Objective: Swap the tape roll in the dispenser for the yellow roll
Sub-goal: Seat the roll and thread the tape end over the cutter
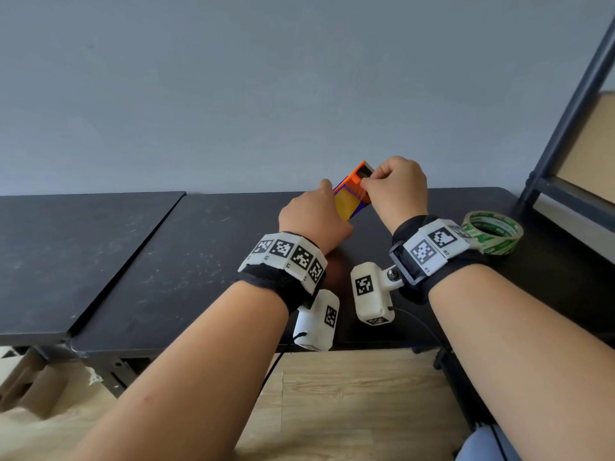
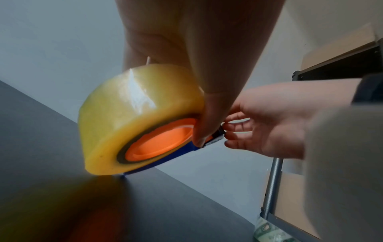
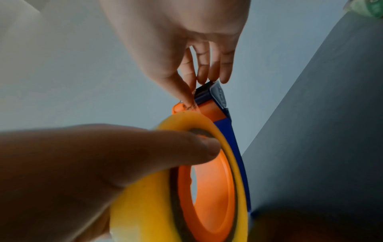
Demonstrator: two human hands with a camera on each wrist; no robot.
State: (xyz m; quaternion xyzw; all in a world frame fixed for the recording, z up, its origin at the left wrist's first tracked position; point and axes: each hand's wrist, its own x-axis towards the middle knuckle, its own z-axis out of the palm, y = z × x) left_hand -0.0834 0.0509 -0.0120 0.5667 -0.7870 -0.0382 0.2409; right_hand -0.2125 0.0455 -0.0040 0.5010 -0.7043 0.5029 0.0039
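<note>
The orange and blue tape dispenser (image 1: 358, 174) is held tilted above the black table (image 1: 166, 261), its lower edge touching the top. The yellow roll (image 2: 124, 117) sits on its orange hub (image 2: 161, 139). My left hand (image 1: 327, 194) grips the roll, with the thumb (image 3: 155, 147) across its side at the hub. My right hand (image 1: 366, 184) pinches the dispenser's cutter end (image 3: 209, 96); its thumb presses a clear strip of tape onto the orange plate there, and its fingers lie behind the head. The blue frame (image 3: 228, 131) runs along the roll's far side.
A green-printed tape roll (image 1: 492, 232) lies flat on the table behind my right wrist. A dark metal shelf frame (image 1: 565, 111) with cardboard stands at the table's right end. A grey wall rises behind the table, and a second black tabletop (image 1: 66, 244) adjoins on the left.
</note>
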